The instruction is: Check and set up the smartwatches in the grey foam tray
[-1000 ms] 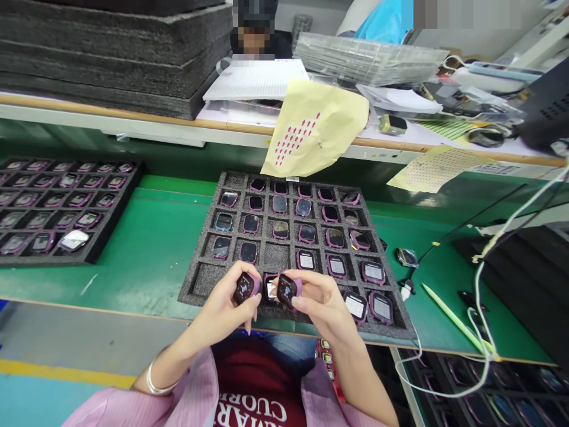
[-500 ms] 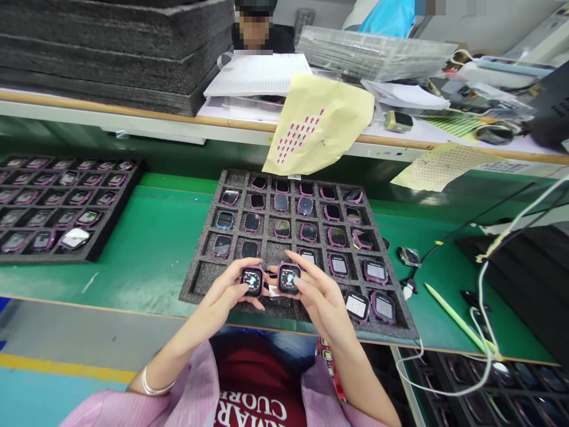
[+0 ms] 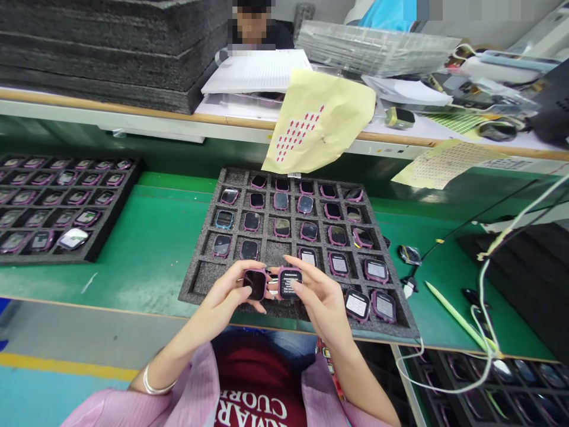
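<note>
Green table (image 3: 155,243) below; left hand (image 3: 227,288) grips a dark-screened watch (image 3: 255,283), right hand (image 3: 320,292) a lit watch (image 3: 287,281) just beside.

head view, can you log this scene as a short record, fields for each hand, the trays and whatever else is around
left hand: holds a dark-screened watch
right hand: holds a text-screened watch, thumb over its face
middle tray: foam grid of watches beneath the hands, one a blue-rimmed watch
left-side tray: more watches in compartments
green bench: under both trays
shelf edge: yellow sheet with red arrows hangs over
</note>
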